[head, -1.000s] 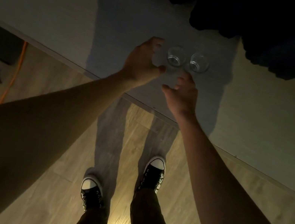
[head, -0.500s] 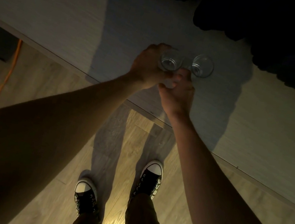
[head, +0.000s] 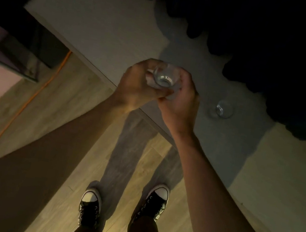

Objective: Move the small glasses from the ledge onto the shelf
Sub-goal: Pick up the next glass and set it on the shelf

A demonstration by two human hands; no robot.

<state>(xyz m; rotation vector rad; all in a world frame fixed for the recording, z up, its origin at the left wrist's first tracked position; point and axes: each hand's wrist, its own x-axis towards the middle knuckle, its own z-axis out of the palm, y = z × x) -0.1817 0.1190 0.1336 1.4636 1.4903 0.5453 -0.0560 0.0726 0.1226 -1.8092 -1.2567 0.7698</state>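
A small clear glass [head: 164, 76] is held up between both hands, its mouth towards the camera, above the front edge of the pale ledge [head: 105, 31]. My left hand [head: 138, 84] wraps its left side and my right hand [head: 181, 100] closes on its right side. A second small glass [head: 223, 109] stands alone on the ledge to the right, in shadow, apart from both hands. The shelf is not visible.
Dark rounded shapes [head: 273, 45] hang over the back of the ledge. An orange cable [head: 27, 102] runs along the wooden floor at the left, by a dark panel [head: 22, 52]. My two black sneakers [head: 156, 202] stand on the floor below.
Both hands closed on the left glass and lifted it off the ledge towards me. The right glass stayed where it was. The camera view shifted to the left.
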